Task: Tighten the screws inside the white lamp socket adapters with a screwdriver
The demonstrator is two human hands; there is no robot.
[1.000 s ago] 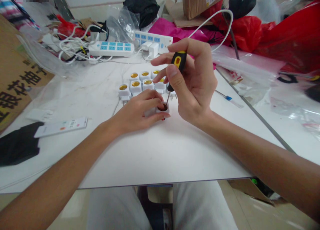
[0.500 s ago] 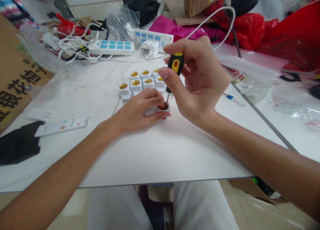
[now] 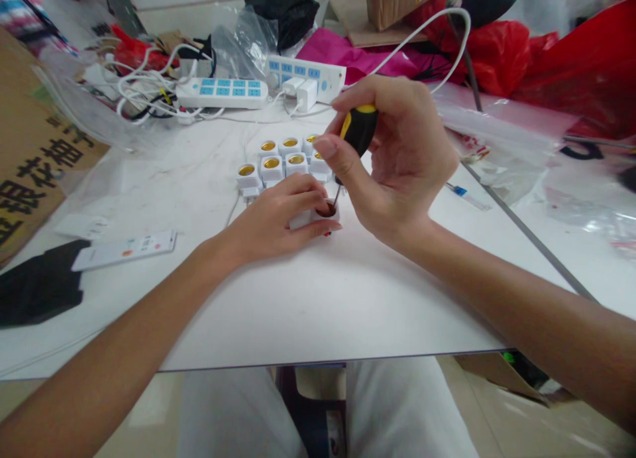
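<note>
On the white table, my left hand (image 3: pixel 281 216) is closed around a white lamp socket (image 3: pixel 336 213) whose dark round opening faces up. My right hand (image 3: pixel 397 146) grips the black and yellow handle of a screwdriver (image 3: pixel 361 130). The tool leans slightly, its thin shaft running down to the opening; its tip is hidden inside or behind the rim. Just behind my left hand stand several white lamp sockets (image 3: pixel 271 169) with gold-coloured threaded insides, set in rows. A small red spot shows under the held socket.
Two power strips (image 3: pixel 223 93) and a tangle of white cables lie at the back. A cardboard box (image 3: pixel 40 153), a black piece (image 3: pixel 42 282) and a white printed card (image 3: pixel 126 249) are at left. Plastic bags (image 3: pixel 501 120) and a small blue-ended item (image 3: pixel 460 191) lie at right.
The screwdriver handle has turned in my right hand and tilted further right, so less yellow shows. My left hand still holds the socket in about the same place.
</note>
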